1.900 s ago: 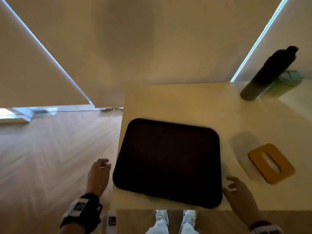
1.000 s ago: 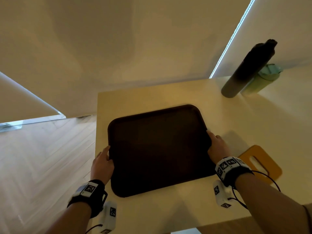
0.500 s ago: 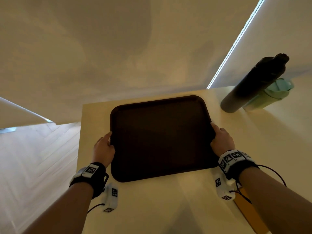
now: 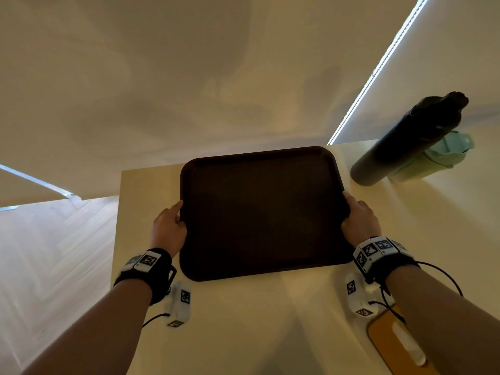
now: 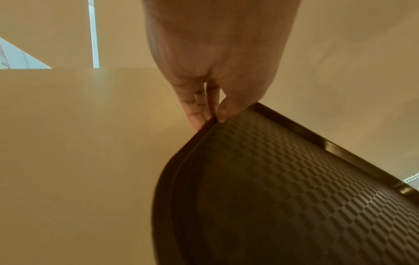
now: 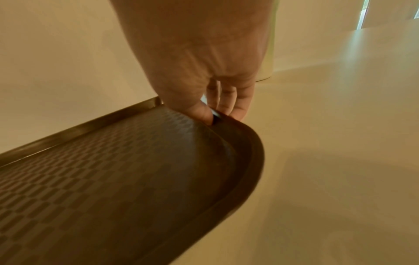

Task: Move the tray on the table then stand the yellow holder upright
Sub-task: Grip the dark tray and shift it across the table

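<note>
A dark brown tray (image 4: 263, 212) with a checkered inner surface lies across the far half of the pale table (image 4: 243, 328). My left hand (image 4: 169, 227) pinches its left rim, thumb on top and fingers beneath, as the left wrist view shows at the left hand (image 5: 209, 116) on the tray (image 5: 283, 197). My right hand (image 4: 358, 220) grips the right rim the same way; the right wrist view has the right hand (image 6: 217, 114) on the tray (image 6: 136, 179). The yellow holder (image 4: 389, 345) lies flat at the table's near right, partly under my right forearm.
A tall dark bottle (image 4: 405, 142) and a pale green cup (image 4: 433, 158) stand at the table's far right, close to the tray's far right corner. Blinds hang behind the table's far edge. Wooden floor (image 4: 54, 253) lies beyond the table's left edge.
Both hands came from below the table's near edge, took hold of the tray's side rims and slid it away from me toward the far edge. The holder stayed put.
</note>
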A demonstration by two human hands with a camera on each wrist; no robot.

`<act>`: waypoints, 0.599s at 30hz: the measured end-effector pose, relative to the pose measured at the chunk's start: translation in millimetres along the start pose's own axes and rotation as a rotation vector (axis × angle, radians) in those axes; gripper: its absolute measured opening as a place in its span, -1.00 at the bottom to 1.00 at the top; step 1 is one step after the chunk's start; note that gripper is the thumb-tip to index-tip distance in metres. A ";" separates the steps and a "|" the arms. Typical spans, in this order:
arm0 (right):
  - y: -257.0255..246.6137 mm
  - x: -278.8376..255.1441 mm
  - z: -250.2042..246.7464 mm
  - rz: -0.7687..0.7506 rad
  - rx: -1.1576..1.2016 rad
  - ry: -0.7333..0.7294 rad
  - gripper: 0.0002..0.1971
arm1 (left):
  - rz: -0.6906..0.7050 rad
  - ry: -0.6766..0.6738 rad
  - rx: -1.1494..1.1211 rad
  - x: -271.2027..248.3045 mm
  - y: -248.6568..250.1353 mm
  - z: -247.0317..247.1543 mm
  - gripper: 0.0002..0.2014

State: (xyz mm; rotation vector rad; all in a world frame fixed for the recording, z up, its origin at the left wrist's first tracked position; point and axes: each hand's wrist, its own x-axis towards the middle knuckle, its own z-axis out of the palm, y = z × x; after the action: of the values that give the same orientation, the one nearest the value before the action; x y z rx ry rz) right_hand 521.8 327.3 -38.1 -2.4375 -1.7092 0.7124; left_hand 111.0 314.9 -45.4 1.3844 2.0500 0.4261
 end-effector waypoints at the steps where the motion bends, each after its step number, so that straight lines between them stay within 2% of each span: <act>1: -0.2 -0.1 -0.1 0.004 0.002 0.001 -0.28 | -0.002 -0.004 0.000 0.8 0.8 -0.1 -0.40; 18: -1.3 1.7 -1.6 0.013 0.000 0.011 -0.26 | -0.015 -0.007 -0.003 1.7 4.2 2.0 -0.41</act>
State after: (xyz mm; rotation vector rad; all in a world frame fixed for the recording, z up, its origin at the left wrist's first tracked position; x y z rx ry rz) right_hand 521.8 329.7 -36.8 -2.4503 -1.6905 0.6985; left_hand 114.9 318.0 -45.0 1.3658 2.0522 0.4170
